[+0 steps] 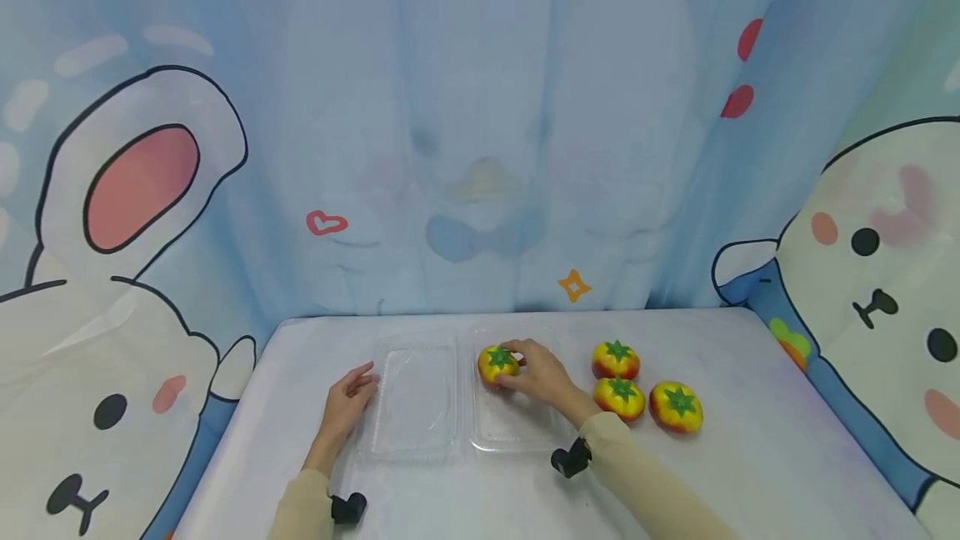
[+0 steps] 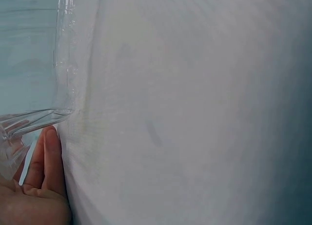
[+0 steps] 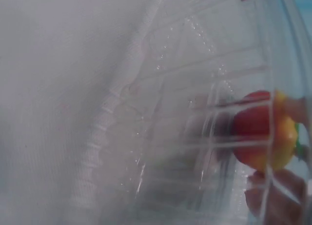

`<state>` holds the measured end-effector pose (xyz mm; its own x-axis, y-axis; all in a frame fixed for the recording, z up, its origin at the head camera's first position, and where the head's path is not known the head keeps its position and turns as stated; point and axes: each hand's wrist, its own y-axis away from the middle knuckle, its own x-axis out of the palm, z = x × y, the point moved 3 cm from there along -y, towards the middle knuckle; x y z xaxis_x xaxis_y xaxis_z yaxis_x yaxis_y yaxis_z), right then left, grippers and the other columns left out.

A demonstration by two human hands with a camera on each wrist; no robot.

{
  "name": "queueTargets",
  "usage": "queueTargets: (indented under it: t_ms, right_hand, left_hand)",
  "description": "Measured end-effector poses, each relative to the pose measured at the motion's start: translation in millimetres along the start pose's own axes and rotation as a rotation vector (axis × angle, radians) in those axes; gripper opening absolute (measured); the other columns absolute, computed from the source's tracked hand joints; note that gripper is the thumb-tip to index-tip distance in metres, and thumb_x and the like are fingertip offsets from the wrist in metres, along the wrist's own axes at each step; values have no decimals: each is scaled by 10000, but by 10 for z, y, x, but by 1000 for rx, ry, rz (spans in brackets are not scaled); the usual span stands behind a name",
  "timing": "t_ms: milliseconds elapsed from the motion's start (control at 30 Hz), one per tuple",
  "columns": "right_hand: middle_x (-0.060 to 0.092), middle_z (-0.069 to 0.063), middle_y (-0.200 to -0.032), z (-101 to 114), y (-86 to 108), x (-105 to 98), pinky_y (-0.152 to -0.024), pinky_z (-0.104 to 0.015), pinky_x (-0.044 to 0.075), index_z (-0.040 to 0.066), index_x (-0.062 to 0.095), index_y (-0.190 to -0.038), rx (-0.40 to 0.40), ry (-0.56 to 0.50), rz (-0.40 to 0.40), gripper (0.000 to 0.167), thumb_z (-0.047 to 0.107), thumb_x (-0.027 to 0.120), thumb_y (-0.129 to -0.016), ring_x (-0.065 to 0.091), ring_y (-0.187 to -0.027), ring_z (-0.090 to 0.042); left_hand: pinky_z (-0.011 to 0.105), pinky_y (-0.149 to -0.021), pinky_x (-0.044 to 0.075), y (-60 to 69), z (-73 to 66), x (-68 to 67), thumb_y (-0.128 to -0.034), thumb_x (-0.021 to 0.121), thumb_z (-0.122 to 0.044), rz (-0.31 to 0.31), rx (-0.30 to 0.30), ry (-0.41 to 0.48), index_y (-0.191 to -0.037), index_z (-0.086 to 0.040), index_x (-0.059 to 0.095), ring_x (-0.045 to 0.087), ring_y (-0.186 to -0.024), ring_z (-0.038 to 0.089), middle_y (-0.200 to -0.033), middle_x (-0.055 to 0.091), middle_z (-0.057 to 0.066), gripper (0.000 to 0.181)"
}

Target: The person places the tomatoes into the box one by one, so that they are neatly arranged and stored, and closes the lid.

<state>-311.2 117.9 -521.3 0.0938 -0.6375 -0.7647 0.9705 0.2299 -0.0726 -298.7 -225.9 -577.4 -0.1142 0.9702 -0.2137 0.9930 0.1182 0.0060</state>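
In the head view, the right hand (image 1: 542, 372) grasps a yellow-and-red fruit (image 1: 493, 367) between thumb and fingers, over the upper left part of the right-hand clear tray (image 1: 498, 432). Whether the fruit touches the tray's floor cannot be told. The left hand (image 1: 347, 407) is relaxed, its fingers loosely extended at the left edge of the left-hand clear tray (image 1: 412, 407). Three more fruits (image 1: 676, 408) sit on the surface (image 1: 738, 390), to the right of the trays. The forearm passes close to them, so a low sweep of the sleeve (image 1: 637, 473) could nudge one and set it rolling. The curtain (image 1: 472, 90) carries cartoon drawings, with no readable writing.

In the left wrist view, the fingers stand straight beside the thin plastic rim; a careless push there might shift or tip the light tray. No label or brand shows.

In the right wrist view, the fruit appears through the clear wall, held between finger and thumb. Its rounded, glossy skin could slip if the pinch loosens unevenly. No lettering can be made out on the plastic or the fruit.
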Motion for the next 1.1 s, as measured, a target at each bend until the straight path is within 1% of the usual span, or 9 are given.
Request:
queueTargets:
  t_ms: [133,267,500,633,733,867,967,1100]
  right_hand:
    - [635,-108,-1172,-20,-13,-12,-839,-410,543,80,636,-1269,3,-5,1,532,264,828,-808,627,-967,-259]
    - [624,-123,-1222,-42,-17,-38,-854,-418,542,85,616,-1295,13,-14,4,548,263,819,-818,630,-1003,-282]
    - [605,-129,-1281,-68,0,-95,-865,-433,540,88,583,-1340,39,3,8,591,297,802,-832,622,-1037,-292]
    - [593,-137,-1299,-84,28,-134,-875,-448,537,88,559,-1368,44,1,5,613,299,791,-842,613,-1061,-298]
    - [591,-147,-1303,-90,42,-206,-869,-453,538,75,550,-1377,17,10,-8,622,310,782,-850,616,-1061,-300]
    - [593,-189,-1295,-97,47,-337,-849,-466,543,41,550,-1372,-34,-4,-40,622,311,773,-857,635,-1046,-329]
    - [590,-211,-1294,-102,48,-456,-836,-465,552,33,553,-1366,-49,-26,-71,607,306,762,-866,641,-1046,-350]
    - [591,-223,-1290,-118,66,-633,-833,-458,556,19,561,-1355,-50,-61,-119,591,303,756,-874,648,-1044,-361]
  left_hand:
    - [163,-735,491,-14,9,-9,-947,631,-62,3,0,2,-1343,4,579,600,-930,112,-1190,652,205,405]
    - [157,-744,487,-14,-6,-6,-950,625,-62,5,-1,1,-1351,2,572,600,-948,119,-1201,648,202,410]
    - [150,-736,487,-6,-8,6,-948,625,-49,0,0,6,-1349,3,574,596,-908,69,-1193,651,203,408]
    - [149,-741,488,2,-4,6,-952,624,-58,4,-1,12,-1355,3,569,594,-912,72,-1196,647,205,412]
    - [152,-745,487,-12,-7,10,-954,624,-69,9,5,11,-1356,7,567,591,-914,80,-1195,645,208,414]
    - [155,-742,489,-32,13,9,-953,629,-73,9,1,8,-1355,1,570,589,-903,68,-1189,647,202,413]
    - [158,-744,495,-32,18,4,-951,630,-75,7,-5,10,-1355,-11,575,594,-907,65,-1186,651,192,412]
    - [160,-758,497,-11,20,2,-953,625,-81,10,-18,5,-1360,-24,575,601,-950,100,-1192,652,178,414]
